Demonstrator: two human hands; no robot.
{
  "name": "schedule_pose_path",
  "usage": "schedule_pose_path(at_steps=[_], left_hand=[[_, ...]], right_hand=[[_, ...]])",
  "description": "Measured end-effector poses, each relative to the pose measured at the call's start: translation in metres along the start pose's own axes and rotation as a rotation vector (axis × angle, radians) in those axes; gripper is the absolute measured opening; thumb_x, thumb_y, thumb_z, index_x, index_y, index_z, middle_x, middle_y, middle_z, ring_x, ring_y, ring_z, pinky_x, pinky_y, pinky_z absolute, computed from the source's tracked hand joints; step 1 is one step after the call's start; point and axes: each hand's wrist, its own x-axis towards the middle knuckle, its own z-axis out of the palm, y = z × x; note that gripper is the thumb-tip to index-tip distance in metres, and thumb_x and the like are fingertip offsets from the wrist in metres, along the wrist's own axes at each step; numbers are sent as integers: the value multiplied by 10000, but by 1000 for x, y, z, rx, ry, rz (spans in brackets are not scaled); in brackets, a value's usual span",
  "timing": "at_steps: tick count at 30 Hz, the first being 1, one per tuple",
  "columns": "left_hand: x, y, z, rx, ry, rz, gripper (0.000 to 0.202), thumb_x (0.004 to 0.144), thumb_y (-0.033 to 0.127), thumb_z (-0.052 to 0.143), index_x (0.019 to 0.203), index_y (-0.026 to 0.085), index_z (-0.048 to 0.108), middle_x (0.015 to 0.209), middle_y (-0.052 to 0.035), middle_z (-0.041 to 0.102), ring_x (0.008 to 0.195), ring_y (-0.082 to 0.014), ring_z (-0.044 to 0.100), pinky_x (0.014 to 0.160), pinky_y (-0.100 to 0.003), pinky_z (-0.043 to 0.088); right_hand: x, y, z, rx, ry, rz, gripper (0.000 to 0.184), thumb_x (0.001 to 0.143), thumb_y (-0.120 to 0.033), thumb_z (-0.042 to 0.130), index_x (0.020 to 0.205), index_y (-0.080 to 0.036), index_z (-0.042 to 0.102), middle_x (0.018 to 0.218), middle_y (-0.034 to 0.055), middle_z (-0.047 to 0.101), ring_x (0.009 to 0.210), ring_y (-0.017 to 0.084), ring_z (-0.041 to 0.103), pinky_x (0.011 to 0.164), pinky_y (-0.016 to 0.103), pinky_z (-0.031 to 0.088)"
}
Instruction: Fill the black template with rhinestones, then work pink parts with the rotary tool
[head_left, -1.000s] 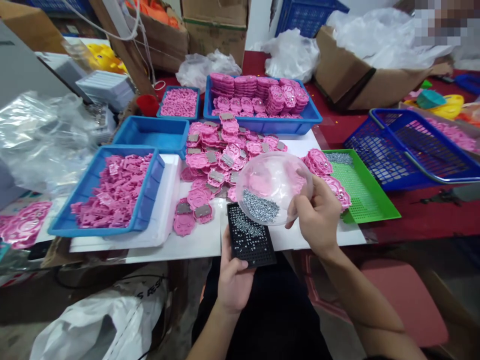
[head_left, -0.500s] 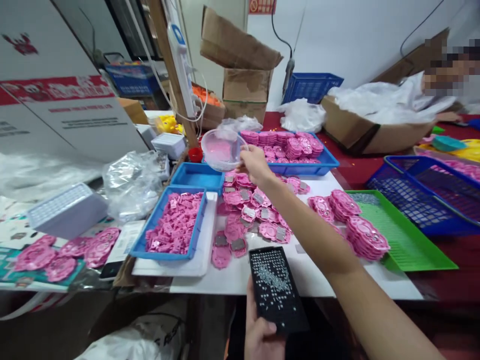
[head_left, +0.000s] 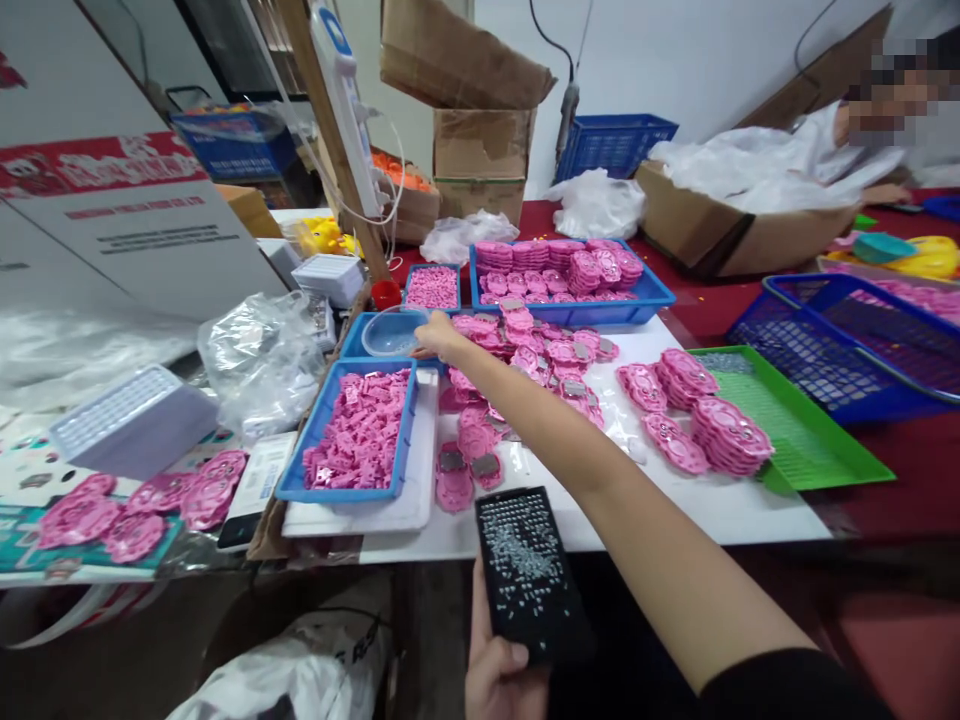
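My left hand [head_left: 499, 668] grips a black perforated tray [head_left: 566, 625] from below, thumb on its near edge. Many tiny silvery pieces [head_left: 525, 550] are scattered over the tray. My right hand [head_left: 441, 338] reaches far forward, closed on the rim of a clear plastic bowl [head_left: 390, 332]. That bowl is at a shallow blue tray [head_left: 351, 345]; whether it rests on it I cannot tell. Pink plastic parts [head_left: 562, 352], some with grey metal plates, lie heaped beside my right forearm. In front of them is a blue tray [head_left: 409, 470] of small pink pieces.
Stacked pink parts [head_left: 727, 435] stand on the right, by a green tray [head_left: 832, 440] and a blue basket [head_left: 840, 370]. Behind are a large blue tray [head_left: 645, 305], a small tray of pink bits [head_left: 433, 288] and cardboard boxes [head_left: 480, 145]. A wooden post [head_left: 341, 130] rises at left.
My right hand has moved the clear bowl left and down, onto or just over the shallow blue tray, uncovering the small tray of pink bits. My left hand still holds the black tray.
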Motion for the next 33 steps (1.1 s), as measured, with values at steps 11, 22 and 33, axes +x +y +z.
schedule_pose_path(at_steps=[11,22,33], left_hand=[[-10,16,2,124,102,107,821,671,170,618,1449,414,529,1385,-16,644,1297,-335,569,1086,-546,468],[-4,-17,26,218,-16,6,825,704,130,612,1446,474,508,1533,25,526,1421,-298,473,1146,-448,413],[8,-62,47,263,-41,-117,927,664,136,609,1528,410,412,1554,-11,504,1476,-317,406,1172,-488,391]], right_hand=[[-84,7,-53,-38,-3,-138,450,934,-141,523,1377,-139,445,895,-3,599,691,95,650,678,286,634],[-317,120,-141,-1212,-478,-967,737,977,-558,453,1508,-48,417,1597,208,426,1517,338,361,1226,527,363],[-348,130,-197,-1340,-443,-802,847,980,-654,308,1563,-39,303,1653,187,308,1553,324,293,1263,579,254]])
